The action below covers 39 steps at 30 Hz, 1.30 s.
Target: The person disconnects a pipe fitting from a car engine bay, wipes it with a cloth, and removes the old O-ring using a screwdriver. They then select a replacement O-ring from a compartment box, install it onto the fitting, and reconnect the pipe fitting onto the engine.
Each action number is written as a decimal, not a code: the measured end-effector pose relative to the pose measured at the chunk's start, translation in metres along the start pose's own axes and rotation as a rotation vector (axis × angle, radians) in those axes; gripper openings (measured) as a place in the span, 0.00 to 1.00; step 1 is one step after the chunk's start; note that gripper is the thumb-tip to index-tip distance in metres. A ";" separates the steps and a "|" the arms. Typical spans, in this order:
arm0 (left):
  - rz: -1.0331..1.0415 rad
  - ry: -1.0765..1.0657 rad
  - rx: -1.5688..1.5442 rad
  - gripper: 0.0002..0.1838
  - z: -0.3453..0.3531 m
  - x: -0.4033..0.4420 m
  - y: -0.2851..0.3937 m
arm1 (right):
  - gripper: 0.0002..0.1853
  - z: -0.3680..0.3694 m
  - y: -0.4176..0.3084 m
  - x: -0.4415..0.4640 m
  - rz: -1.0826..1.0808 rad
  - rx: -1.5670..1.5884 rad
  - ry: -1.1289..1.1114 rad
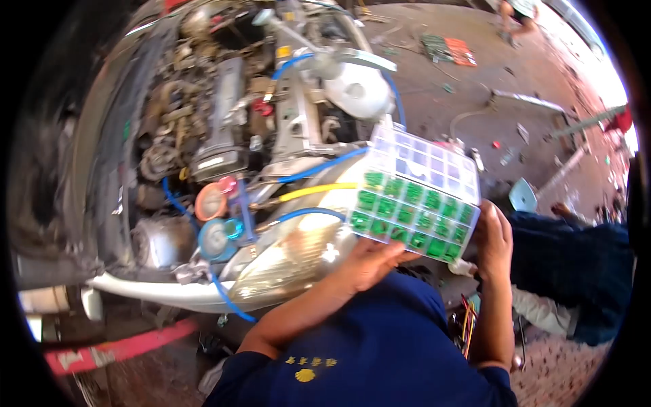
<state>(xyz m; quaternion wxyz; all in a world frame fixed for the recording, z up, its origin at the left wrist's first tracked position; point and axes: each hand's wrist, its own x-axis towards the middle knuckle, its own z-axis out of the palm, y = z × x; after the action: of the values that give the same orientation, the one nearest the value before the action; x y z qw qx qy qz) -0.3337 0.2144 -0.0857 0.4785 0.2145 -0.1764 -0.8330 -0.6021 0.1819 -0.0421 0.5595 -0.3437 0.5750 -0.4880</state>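
A clear plastic compartment box lies tilted between my two hands, its lid swung up at the far side. Its small compartments hold green pieces that look like O-rings, too small to be sure. My left hand grips the near left edge, with the thumb along the rim. On the right side my right hand clasps the box's end; some of its fingers are hidden behind it. Just left of the box, a yellow hose and a blue hose run over the car's headlight.
An open engine bay fills the left, with a red gauge and a blue gauge near its front. A white round reservoir stands beyond the box. Another person is close on my right; one more is far off.
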 end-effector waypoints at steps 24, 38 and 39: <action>-0.106 -0.184 1.020 0.38 0.067 -0.110 0.128 | 0.19 -0.013 0.009 0.033 -0.264 -0.151 0.259; 0.520 -0.400 1.998 0.11 0.139 0.031 0.098 | 0.14 0.042 0.033 0.009 -0.261 0.380 -0.076; 0.499 -0.433 2.037 0.09 0.133 0.042 0.093 | 0.14 0.043 0.030 0.006 -0.274 0.310 -0.079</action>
<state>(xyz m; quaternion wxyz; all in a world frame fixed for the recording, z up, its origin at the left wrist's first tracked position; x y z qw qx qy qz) -0.3560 0.1448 0.0651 0.1894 0.3183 -0.9087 -0.1925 -0.5565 0.1778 -0.0678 0.5563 -0.3472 0.4186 -0.6282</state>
